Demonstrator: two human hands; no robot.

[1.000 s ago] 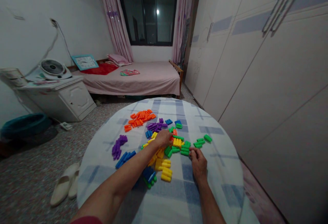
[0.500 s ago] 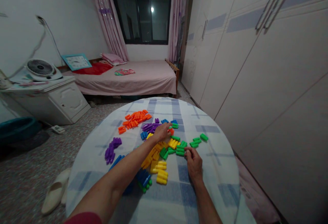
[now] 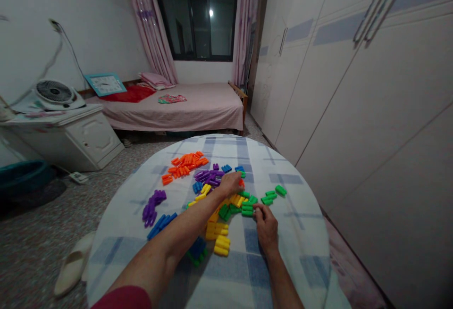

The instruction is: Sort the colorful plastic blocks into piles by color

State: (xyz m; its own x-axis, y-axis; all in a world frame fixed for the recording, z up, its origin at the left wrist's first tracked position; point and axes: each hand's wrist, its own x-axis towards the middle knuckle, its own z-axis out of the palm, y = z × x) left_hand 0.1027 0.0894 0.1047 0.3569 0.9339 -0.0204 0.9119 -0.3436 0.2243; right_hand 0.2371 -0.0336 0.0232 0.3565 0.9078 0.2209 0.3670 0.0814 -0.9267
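Note:
Plastic building blocks are spread by colour over a round table (image 3: 293,252) with a checked cloth. My left hand (image 3: 231,184) reaches across the middle, fingers curled down on an orange block (image 3: 241,183); its fingertips are partly hidden. Just beyond it lie a green block (image 3: 242,174) and blue blocks (image 3: 226,169). My right hand (image 3: 267,228) is closed, thumb and fingertips pinching at the right end of a green block (image 3: 247,211). Yellow blocks (image 3: 222,245) lie between my arms, partly covered by my left forearm. Further green blocks (image 3: 269,198) lie beyond my right hand.
An orange pile (image 3: 189,162) and purple blocks (image 3: 208,176) lie at the far side. More purple blocks (image 3: 154,207) and long blue blocks (image 3: 161,225) are at the left. Beyond stand a bed (image 3: 198,106), a cabinet (image 3: 92,141) with a fan, and a wardrobe (image 3: 354,111).
My left hand has shifted a little right and nearer to me, with the orange block moving along at its fingers. My right hand stays at the green block, almost unmoved.

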